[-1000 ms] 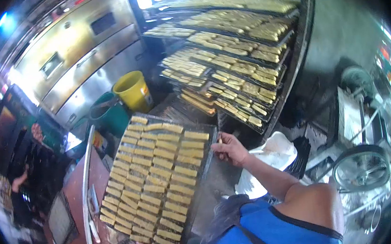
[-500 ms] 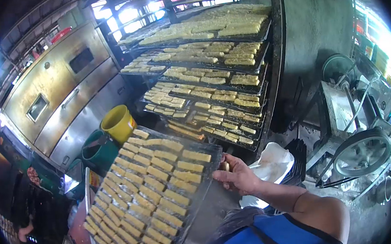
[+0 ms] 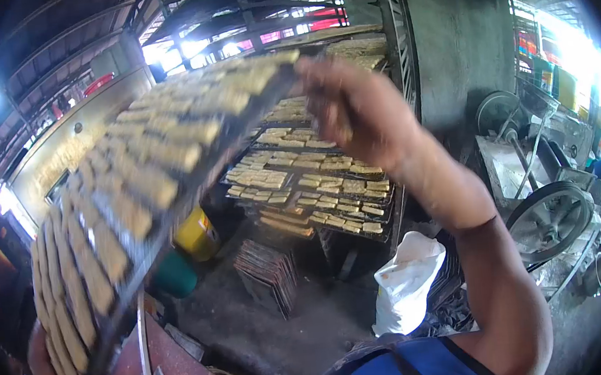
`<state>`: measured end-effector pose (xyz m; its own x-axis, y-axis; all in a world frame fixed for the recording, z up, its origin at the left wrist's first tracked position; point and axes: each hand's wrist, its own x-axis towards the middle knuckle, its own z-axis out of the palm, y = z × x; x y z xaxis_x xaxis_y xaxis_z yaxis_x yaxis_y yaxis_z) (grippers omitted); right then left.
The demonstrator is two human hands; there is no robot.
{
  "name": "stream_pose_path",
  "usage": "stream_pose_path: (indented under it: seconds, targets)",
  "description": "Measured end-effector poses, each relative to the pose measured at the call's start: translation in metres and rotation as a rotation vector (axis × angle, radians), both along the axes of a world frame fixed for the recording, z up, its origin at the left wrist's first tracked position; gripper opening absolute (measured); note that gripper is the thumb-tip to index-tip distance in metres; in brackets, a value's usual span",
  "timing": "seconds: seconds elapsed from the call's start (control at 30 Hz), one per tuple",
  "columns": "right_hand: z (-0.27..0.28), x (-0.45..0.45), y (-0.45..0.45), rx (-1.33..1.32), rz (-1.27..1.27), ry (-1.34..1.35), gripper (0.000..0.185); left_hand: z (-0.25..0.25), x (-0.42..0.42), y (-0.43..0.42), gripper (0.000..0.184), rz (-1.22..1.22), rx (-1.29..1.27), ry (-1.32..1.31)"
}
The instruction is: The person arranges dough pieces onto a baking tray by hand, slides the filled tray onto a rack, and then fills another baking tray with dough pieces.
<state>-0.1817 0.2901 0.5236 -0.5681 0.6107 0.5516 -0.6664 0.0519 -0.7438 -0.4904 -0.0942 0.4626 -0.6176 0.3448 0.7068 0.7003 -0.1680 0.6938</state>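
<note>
Lifted since the earlier frame: black flat metal tray [image 3: 254, 111] bearing pale stick-shaped dough pieces [image 3: 131, 209], now before and left of the tall dark metal rack [image 3: 403, 50], seemingly tilted. Clamped on the corner nearest the rack: right hand [image 3: 354, 108], blurred. Mostly hidden at the end farthest from the rack: left hand [image 3: 39, 359], grip impossible to tell. Near the rack's right foot: crumpled white sack [image 3: 407, 282]. Might spill pieces over the lower end if tipped further, or clip the rack if swung carelessly

Dull metal baking tray [image 3: 241, 125] at left, with matt, rough-looking dough sticks [image 3: 161, 189]; smooth plastic bucket [image 3: 197, 236] left of centre; creased, glossy plastic-looking sack [image 3: 409, 285] lower right; matt cloth tank top [image 3: 430, 365] at bottom
</note>
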Motion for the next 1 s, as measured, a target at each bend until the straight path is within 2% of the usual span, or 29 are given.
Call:
stream_pose_path:
  seconds: [0.1, 0.17, 0.2, 0.23, 0.3, 0.33, 0.4, 0.43, 0.53, 0.6, 0.67, 0.7, 0.73, 0.8, 1.0]
  targets:
    - [0.039, 0.02, 0.039, 0.194, -0.068, 0.102, 0.016, 0.039, -0.014, 0.011, 0.046, 0.024, -0.056, 0.256]
    - [0.065, 0.035, 0.059, 0.233, -0.182, 0.078, 0.012, 0.062, -0.023, 0.036, 0.044, -0.031, -0.054, 0.329]
    - [0.079, 0.043, 0.08, 0.226, -0.195, 0.043, 0.01, 0.07, -0.025, 0.06, 0.045, -0.21, 0.026, 0.167]
    - [0.09, 0.051, 0.099, 0.22, -0.21, 0.009, 0.016, 0.079, -0.026, 0.083, 0.045, -0.375, 0.121, -0.002]
    - [0.105, 0.062, 0.123, 0.24, -0.262, 0.027, 0.018, 0.095, -0.004, 0.132, 0.036, -0.721, 0.266, -0.221]
    - [0.111, 0.067, 0.141, 0.227, -0.292, 0.012, 0.017, 0.102, 0.002, 0.151, 0.036, -0.726, 0.268, -0.217]
    - [0.12, 0.073, 0.165, 0.22, -0.38, 0.007, 0.019, 0.114, 0.011, 0.182, 0.023, -0.779, 0.294, -0.26]
    - [0.124, 0.075, 0.18, 0.221, -0.381, 0.01, 0.019, 0.119, 0.011, 0.195, 0.023, -0.78, 0.295, -0.256]
    - [0.132, 0.073, 0.196, 0.214, -0.35, 0.038, 0.019, 0.128, 0.031, 0.222, 0.008, -0.787, 0.311, -0.321]
    - [0.132, 0.068, 0.184, 0.215, -0.466, 0.042, 0.016, 0.129, 0.039, 0.238, 0.011, -0.752, 0.324, -0.35]
    - [0.143, 0.068, 0.204, 0.185, -0.443, 0.035, 0.014, 0.131, 0.048, 0.254, 0.021, -0.649, 0.36, -0.392]
    - [0.145, 0.068, 0.217, 0.148, -0.419, 0.022, 0.013, 0.131, 0.052, 0.26, 0.021, -0.647, 0.362, -0.391]
    - [0.147, 0.068, 0.227, 0.152, -0.415, 0.023, 0.013, 0.131, 0.056, 0.265, 0.009, -0.62, 0.327, -0.369]
    - [0.149, 0.066, 0.241, 0.106, -0.401, 0.08, 0.011, 0.135, 0.055, 0.278, 0.005, -0.595, 0.315, -0.369]
    - [0.143, 0.069, 0.28, 0.128, -0.555, 0.007, 0.009, 0.142, 0.072, 0.315, 0.012, -0.592, 0.282, -0.386]
